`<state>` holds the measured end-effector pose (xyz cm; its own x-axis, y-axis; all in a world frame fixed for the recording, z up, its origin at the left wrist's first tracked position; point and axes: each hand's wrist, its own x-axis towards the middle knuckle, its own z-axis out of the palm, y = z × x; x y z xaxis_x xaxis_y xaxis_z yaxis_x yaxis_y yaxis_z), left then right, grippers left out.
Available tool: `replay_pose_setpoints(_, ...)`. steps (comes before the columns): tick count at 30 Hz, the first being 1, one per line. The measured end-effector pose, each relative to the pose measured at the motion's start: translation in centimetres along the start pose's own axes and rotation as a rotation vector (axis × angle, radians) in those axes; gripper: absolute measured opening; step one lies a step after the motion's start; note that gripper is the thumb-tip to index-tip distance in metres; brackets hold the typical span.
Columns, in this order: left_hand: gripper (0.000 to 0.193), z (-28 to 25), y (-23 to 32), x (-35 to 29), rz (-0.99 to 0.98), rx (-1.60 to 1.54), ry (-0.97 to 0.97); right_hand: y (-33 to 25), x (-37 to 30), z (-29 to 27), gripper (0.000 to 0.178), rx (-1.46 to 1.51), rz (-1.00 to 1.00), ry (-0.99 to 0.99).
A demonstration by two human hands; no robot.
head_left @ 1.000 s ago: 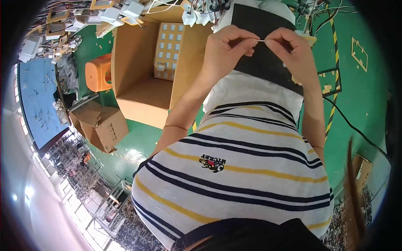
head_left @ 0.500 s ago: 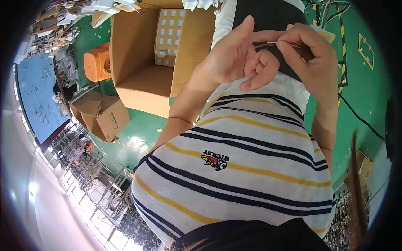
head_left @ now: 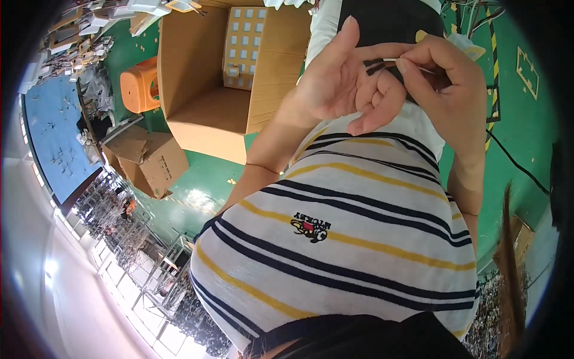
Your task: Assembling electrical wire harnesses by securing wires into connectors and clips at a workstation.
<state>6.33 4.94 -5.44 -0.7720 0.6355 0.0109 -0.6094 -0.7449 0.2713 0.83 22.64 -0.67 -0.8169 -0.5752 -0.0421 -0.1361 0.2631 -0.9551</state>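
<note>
"Hands?"
"My right hand (head_left: 451, 87) pinches a thin pale piece (head_left: 388, 60) between thumb and fingertips. My left hand (head_left: 335, 87): palm up, thumb spread, lower fingers curled. Can't tell if it touches the piece."
"Surface?"
"Dark sheet (head_left: 388, 21) on my white-covered lap, beyond the hands."
"Room?"
"Green floor (head_left: 517, 116), striped tape (head_left: 494, 45) at right. Leftward: open cardboard box (head_left: 203, 136), tan panel (head_left: 244, 51) inside; orange stool (head_left: 137, 91); blue tabletop (head_left: 51, 128), littered."

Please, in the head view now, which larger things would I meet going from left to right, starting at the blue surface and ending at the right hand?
Blue surface, orange stool, large open cardboard box, left hand, right hand.
</note>
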Motion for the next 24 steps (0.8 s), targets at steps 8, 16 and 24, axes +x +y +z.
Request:
replay_pose_setpoints(8,0.089,0.30,-0.18,-0.13,0.017,0.040,0.056,-0.04,-0.08,0.21,0.006,0.007,-0.032,0.039)
replay_pose_setpoints(16,0.091,0.76,0.09,0.10,-0.005,0.211,0.069,-0.09,-0.18,0.15,0.006,0.002,-0.036,0.046)
replay_pose_setpoints(24,0.095,0.08,-0.07,0.19,0.012,0.147,0.008,-0.20,-0.23,0.08,0.006,-0.004,-0.016,0.039)
